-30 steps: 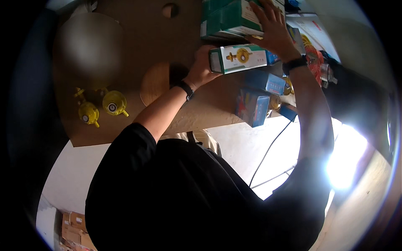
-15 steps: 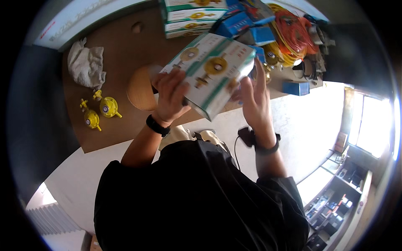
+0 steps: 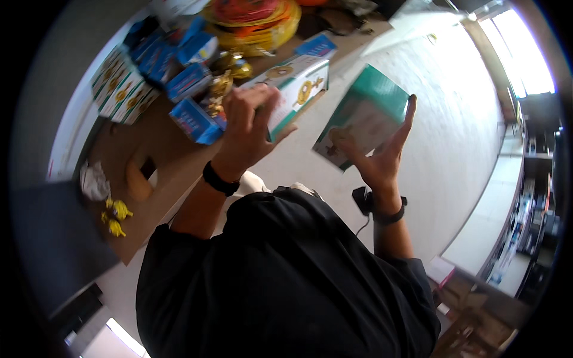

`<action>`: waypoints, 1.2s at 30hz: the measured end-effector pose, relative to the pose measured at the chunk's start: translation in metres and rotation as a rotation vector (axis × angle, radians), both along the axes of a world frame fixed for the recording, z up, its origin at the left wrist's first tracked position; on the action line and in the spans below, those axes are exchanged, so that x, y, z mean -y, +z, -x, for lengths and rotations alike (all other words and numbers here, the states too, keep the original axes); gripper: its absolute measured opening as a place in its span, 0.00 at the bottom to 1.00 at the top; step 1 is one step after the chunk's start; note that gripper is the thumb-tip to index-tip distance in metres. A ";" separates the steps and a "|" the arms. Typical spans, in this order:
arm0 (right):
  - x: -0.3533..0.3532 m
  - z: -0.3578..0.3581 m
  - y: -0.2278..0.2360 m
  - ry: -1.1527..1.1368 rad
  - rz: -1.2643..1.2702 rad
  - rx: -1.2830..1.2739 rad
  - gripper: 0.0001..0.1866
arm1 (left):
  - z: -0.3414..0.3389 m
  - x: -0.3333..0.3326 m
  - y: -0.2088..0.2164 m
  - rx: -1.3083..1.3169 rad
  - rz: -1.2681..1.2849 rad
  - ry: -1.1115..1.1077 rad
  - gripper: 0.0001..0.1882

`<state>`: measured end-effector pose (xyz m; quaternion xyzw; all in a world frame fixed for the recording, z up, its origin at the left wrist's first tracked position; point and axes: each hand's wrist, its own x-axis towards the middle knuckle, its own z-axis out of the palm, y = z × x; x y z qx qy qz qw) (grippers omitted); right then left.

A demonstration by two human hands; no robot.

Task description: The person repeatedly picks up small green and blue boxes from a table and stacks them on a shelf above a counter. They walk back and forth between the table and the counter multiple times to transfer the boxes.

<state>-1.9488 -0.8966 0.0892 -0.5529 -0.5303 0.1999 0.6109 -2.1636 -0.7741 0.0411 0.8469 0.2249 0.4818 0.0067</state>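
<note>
My right hand (image 3: 385,164) holds a white and green cardboard box (image 3: 382,89) in the air, off the table's front edge. Its thumb lies across one face, and a fingertip shows at the far corner. To the left, my left hand (image 3: 248,134) is at the near end of a second white and green box (image 3: 304,89) with a yellow valve picture. Fingers lie over that end and the thumb is by the lower corner. Motion smears these fingers. Whether this box rests on the table edge I cannot tell.
On the brown table (image 3: 173,170) are blue boxes (image 3: 194,119), brass-coloured fittings (image 3: 221,89), stacked white and green boxes (image 3: 122,86) and coiled yellow hose (image 3: 256,36). Yellow regulators (image 3: 117,209) and a white cloth (image 3: 94,181) lie at the left. Shelves (image 3: 528,209) stand at the right.
Both hands were on the boxes side by side; now the boxes are apart, one at each hand. My right hand has turned its box green end up. The view has swung to the right.
</note>
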 end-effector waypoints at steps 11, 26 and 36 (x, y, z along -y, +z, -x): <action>-0.025 -0.230 -0.006 0.101 0.031 0.860 0.47 | -0.245 -0.043 -0.009 -0.128 0.244 -0.399 0.55; -0.107 -0.557 -0.041 -0.726 0.337 0.675 0.47 | -0.678 -0.212 -0.020 0.022 0.393 -0.844 0.36; -0.115 -0.779 -0.144 -1.112 0.559 0.289 0.30 | -0.982 -0.297 -0.045 0.033 0.461 -0.816 0.39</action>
